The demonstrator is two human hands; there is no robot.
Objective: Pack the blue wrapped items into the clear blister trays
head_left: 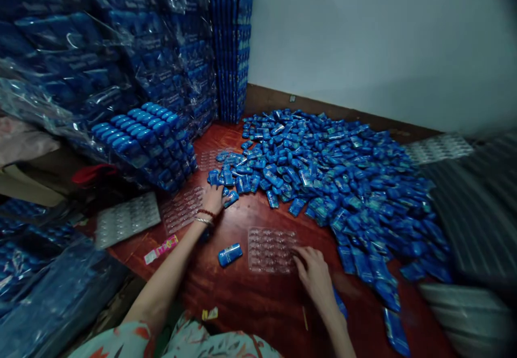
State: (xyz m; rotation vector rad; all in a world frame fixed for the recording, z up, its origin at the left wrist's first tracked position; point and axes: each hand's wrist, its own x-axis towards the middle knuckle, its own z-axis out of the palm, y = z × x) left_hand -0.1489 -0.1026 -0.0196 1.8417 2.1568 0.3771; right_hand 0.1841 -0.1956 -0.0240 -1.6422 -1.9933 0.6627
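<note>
A big heap of small blue packets [335,175] covers the red-brown floor [242,293]. My left hand [213,197], with bracelets on the wrist, reaches into the heap's near-left edge and touches packets there; whether it grips one I cannot tell. My right hand [313,272] rests fingers down on the right edge of an empty clear plastic blister tray [270,249]. One loose blue packet [230,254] lies just left of that tray, between my two arms.
Bagged stacks of filled blue trays [121,67] rise at the left, with an open filled tray [141,126] on top. More clear trays [127,218] lie at the left. A tall stack [232,51] stands in the corner. Striped fabric [476,212] is at right.
</note>
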